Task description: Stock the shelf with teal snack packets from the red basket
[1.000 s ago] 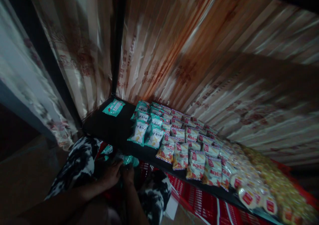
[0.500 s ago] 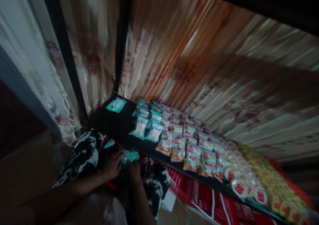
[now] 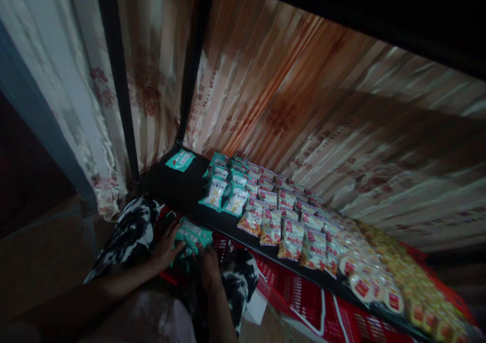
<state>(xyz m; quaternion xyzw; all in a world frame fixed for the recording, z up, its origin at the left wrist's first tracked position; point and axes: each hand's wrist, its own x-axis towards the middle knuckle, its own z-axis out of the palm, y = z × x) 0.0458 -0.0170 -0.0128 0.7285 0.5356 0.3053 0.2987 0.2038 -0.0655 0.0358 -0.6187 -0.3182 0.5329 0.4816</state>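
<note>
Between my knees, teal snack bags [image 3: 193, 231] are gathered low in front of me. My left hand [image 3: 167, 248] is closed around their left end, with the thumb on the near side and the fingers at the far side. My right hand [image 3: 208, 267] grips the right end, its fingers partly lost in shadow. How many bags my hands hold cannot be made out. On the black shelf [image 3: 178, 194] beyond, rows of teal and white snack bags [image 3: 214, 194] stand, and a single teal bag [image 3: 180, 160] lies flat in the back left corner.
Striped-edge snack bags [image 3: 292, 237], round white-wrapped packs [image 3: 362, 287] and yellow packs [image 3: 421, 302] fill the shelf rightward. Red baskets [image 3: 304, 302] sit below its front edge. Black posts [image 3: 121, 80] and a pleated curtain [image 3: 273, 90] bound the left and back.
The teal bags between my hands have risen slightly and show more of their surface. My left hand has shifted a little left; the view has turned slightly.
</note>
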